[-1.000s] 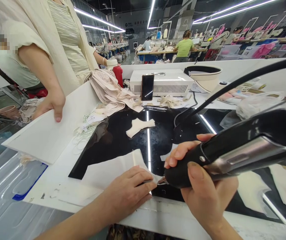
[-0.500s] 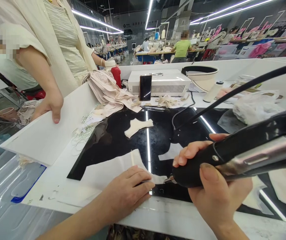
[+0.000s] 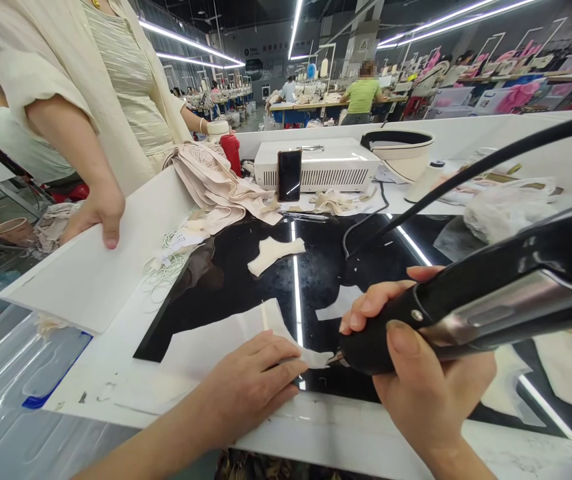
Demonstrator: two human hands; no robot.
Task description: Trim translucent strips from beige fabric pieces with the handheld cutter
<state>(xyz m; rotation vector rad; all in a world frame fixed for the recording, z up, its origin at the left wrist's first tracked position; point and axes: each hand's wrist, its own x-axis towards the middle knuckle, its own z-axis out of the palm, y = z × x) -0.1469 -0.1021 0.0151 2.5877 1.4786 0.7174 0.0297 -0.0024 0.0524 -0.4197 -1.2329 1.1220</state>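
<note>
My right hand (image 3: 426, 373) is wrapped round a thick black corded hand tool (image 3: 466, 300) with a long metal lever on its side. Its thin metal tip (image 3: 337, 359) meets the narrow right end of a white fabric piece (image 3: 216, 343). Fingers stretched out, my left hand (image 3: 259, 377) lies flat on that fabric and presses it to the glossy black board (image 3: 326, 233). Farther back on the board is a small cream fabric cutout (image 3: 275, 253). Another white piece (image 3: 341, 303) lies just beyond my right fingers, partly covered by them.
A co-worker's hand (image 3: 99, 213) grips the white side panel at left. Behind the board stand a white vented box (image 3: 316, 160), a phone (image 3: 289, 175), a red bottle (image 3: 231, 153) and stacked beige fabric (image 3: 211, 180). The tool's black cord (image 3: 431, 193) arches across the right side.
My right hand and the tool have shifted slightly left, while the tip stays at the fabric's end. My left hand has hardly moved. The view has drifted a little.
</note>
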